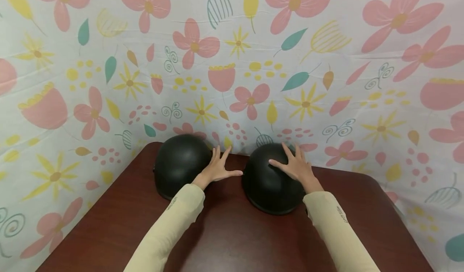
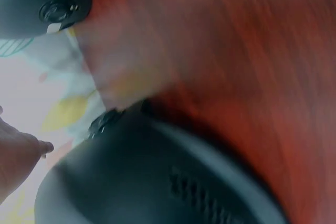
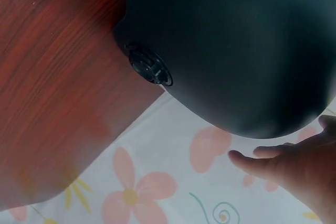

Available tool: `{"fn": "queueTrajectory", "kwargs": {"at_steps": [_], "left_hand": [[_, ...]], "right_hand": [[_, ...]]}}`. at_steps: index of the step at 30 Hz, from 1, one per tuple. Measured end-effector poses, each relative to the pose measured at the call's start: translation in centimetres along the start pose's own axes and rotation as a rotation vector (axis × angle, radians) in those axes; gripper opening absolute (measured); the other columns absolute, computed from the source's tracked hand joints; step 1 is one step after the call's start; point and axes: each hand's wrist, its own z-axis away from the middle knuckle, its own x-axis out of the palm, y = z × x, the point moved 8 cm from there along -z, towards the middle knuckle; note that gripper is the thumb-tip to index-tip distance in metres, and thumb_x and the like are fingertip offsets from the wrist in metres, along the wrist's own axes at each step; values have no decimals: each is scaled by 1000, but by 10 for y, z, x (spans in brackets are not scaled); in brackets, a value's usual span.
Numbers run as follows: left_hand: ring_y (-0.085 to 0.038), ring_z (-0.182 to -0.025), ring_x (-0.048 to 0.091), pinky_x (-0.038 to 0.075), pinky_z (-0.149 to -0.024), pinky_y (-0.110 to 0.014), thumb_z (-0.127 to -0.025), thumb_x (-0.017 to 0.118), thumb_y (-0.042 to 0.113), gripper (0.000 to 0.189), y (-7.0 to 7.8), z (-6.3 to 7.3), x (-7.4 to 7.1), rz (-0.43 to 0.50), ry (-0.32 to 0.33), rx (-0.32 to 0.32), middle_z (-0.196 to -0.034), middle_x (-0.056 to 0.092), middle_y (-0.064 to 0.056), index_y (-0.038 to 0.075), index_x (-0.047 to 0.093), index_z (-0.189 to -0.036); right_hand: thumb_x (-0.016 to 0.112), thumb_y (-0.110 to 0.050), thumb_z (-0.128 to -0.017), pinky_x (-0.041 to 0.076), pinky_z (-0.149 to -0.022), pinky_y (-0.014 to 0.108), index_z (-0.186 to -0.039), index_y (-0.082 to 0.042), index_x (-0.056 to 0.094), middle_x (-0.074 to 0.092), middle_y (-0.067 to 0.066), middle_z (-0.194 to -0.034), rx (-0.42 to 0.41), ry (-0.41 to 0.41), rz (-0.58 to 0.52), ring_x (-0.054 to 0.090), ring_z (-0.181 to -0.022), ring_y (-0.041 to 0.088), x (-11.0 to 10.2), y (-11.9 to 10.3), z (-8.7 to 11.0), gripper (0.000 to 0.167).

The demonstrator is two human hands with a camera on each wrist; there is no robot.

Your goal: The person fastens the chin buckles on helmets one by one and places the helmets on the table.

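Two matte black helmets with rounded shells sit on a dark red-brown table. The left helmet [image 1: 179,163] stands near the back left. My left hand [image 1: 215,169] is spread between the two, its thumb reaching towards the right helmet [image 1: 266,187]. Over the right side of that helmet is my right hand [image 1: 298,168], fingers apart and fingertips close to the shell. A round side knob [image 3: 149,65] shows on the helmet in the right wrist view. In the left wrist view, small vent holes [image 2: 199,195] mark the nearer shell, and another helmet's edge [image 2: 31,9] appears at the upper left.
The table [image 1: 232,239] has its back edge against a white cloth backdrop [image 1: 239,62] printed with flowers and leaves. Its right corner [image 1: 369,179] is rounded. Both forearms wear cream sleeves [image 1: 166,227].
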Motion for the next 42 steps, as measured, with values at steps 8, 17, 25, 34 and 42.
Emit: {"fn": "queueTrajectory", "kwargs": {"at_steps": [8,17,25,34,42], "left_hand": [[-46,-150,-11,23,-110,-72,-79,66,68,107,1,-6,35,58,-25,9,-163,-16,-17,35,1,-158],[-44,-151,-1,22,-112,-69,-77,68,68,109,0,-11,65,227,-37,-4,-165,-4,-18,36,2,-157],[-39,-149,22,32,-110,-63,-79,77,51,104,-3,-14,76,485,-62,-26,-165,13,-8,38,10,-157],[-41,-145,30,38,-108,-58,-84,76,36,96,-1,-22,84,593,-139,8,-163,17,-13,28,15,-158],[-37,-149,22,31,-112,-60,-85,74,38,101,-7,-26,90,573,-250,-41,-163,16,-16,34,4,-158]], "right_hand": [[50,-76,-84,23,-101,79,-159,-20,7,-7,30,-160,43,-31,-31,4,-144,60,4,8,-1,103],[53,-76,-82,24,-104,76,-159,-21,10,4,32,-159,38,-25,-64,12,-142,60,7,10,0,104],[60,-69,-82,23,-108,74,-158,-23,13,1,30,-160,38,-17,-136,9,-145,56,7,14,1,101],[66,-64,-81,24,-107,74,-158,-24,16,0,30,-159,33,-39,-224,10,-144,56,5,18,5,100],[68,-67,-77,22,-105,76,-158,-28,14,-6,29,-160,14,-93,-292,6,-144,58,8,22,4,104]]}}
